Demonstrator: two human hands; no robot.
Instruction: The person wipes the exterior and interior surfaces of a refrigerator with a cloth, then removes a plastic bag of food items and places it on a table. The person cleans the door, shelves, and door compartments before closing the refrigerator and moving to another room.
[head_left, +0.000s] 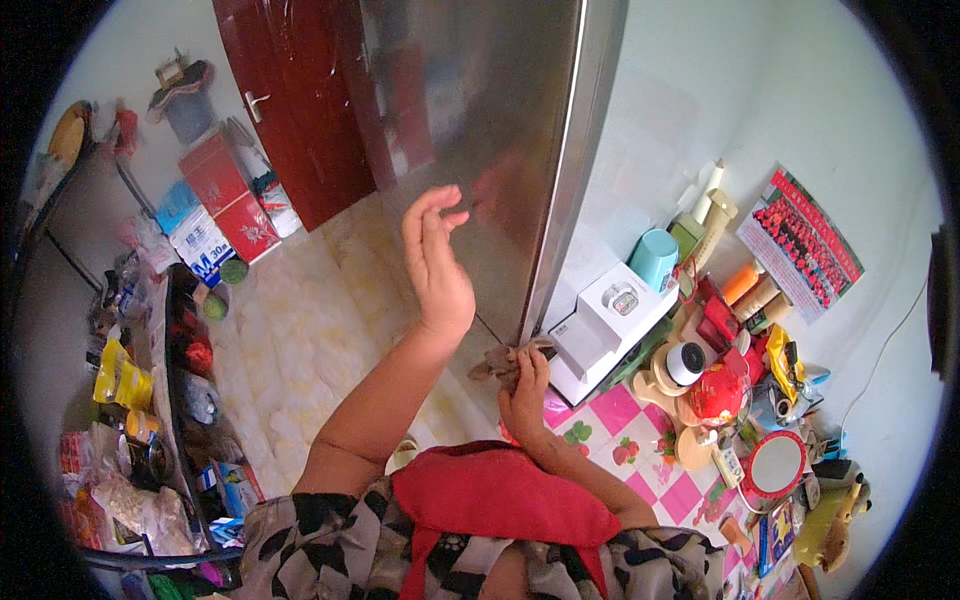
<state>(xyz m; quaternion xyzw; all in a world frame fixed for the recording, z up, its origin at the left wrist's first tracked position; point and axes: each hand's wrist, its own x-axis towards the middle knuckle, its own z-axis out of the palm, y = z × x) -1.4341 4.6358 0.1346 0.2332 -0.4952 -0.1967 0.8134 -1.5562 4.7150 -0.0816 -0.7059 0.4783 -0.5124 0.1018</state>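
My left hand is raised at the centre, empty, with loosely curved fingers, in front of the grey shiny panel of a tall cabinet or appliance. Whether it touches the panel I cannot tell. Lower and to the right, my right hand grips a crumpled brownish cloth at the panel's lower corner, beside a white box. The palm side of my right hand is hidden.
On the right, a pink-and-white checked tablecloth carries boxes, a teal cup, a white camera-like device and a red-rimmed mirror. A crowded shelf stands left. Behind are cartons and a dark red door.
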